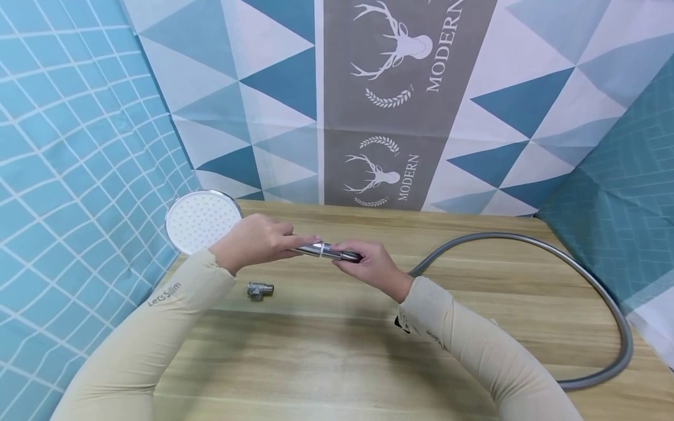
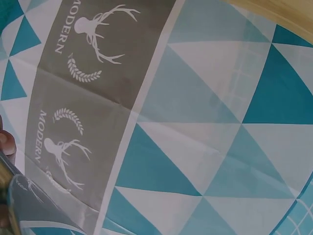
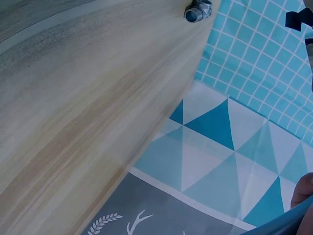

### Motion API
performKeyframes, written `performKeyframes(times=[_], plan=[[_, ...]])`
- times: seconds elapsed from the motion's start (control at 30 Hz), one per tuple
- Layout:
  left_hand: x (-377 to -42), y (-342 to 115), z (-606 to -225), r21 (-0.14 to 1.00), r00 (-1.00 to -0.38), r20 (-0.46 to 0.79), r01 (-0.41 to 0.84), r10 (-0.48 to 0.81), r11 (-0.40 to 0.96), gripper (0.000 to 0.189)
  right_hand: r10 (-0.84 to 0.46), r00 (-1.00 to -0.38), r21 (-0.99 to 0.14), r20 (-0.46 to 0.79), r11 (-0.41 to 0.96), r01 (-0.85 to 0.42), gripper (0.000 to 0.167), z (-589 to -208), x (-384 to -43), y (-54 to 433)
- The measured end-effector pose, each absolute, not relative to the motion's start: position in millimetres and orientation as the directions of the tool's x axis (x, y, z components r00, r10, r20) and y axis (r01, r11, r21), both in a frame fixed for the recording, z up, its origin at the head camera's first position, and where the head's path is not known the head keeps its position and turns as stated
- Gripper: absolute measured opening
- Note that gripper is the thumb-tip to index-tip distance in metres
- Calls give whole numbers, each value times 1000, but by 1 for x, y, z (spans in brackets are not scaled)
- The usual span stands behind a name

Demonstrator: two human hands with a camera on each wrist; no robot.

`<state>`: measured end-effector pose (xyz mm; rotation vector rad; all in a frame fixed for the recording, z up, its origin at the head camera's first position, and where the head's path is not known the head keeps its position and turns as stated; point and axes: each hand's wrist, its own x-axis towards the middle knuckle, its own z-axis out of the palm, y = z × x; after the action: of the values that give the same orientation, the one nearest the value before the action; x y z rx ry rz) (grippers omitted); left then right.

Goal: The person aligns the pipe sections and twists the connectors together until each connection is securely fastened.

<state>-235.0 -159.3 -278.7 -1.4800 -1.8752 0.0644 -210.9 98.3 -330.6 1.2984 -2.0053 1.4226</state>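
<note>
A chrome shower head [image 1: 202, 221] with a round white spray face is held above the wooden table, its face turned up toward the head camera. My left hand [image 1: 259, 241] grips its handle, thumb and fingers around the chrome. At the handle's lower end, my right hand [image 1: 371, 264] pinches the metal hose connector [image 1: 347, 256], right at the joint. From there the grey flexible hose [image 1: 600, 286] runs behind the right wrist and loops out to the right. In the left wrist view only a shiny piece of the handle [image 2: 34, 203] shows at the lower left corner.
A small chrome T-shaped valve fitting [image 1: 260, 290] lies on the wooden table [image 1: 316, 351], below the left hand. Blue tiled-pattern cloth [image 1: 79, 175] stands along the left side. Patterned cloth with triangles and deer prints [image 1: 279, 99] hangs at the back, and teal cloth [image 1: 621, 193] at the right.
</note>
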Motion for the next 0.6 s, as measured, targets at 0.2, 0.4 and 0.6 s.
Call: performKeyframes(times=[0.2,0.4,0.6], plan=[[-235,-161,-282,-443,-70,513,832,855,334,50,-461,-539,-554,705,116,-824,23,-330,-209,97],[-236,-161,-282,-424,-74,517,843,853,330,51,-465,-592,-592,658,167,-789,25,-327,-206,97],[-236,-161,-282,-429,-75,514,840,855,332,50,-471,-617,-592,631,221,-775,27,-325,-205,97]])
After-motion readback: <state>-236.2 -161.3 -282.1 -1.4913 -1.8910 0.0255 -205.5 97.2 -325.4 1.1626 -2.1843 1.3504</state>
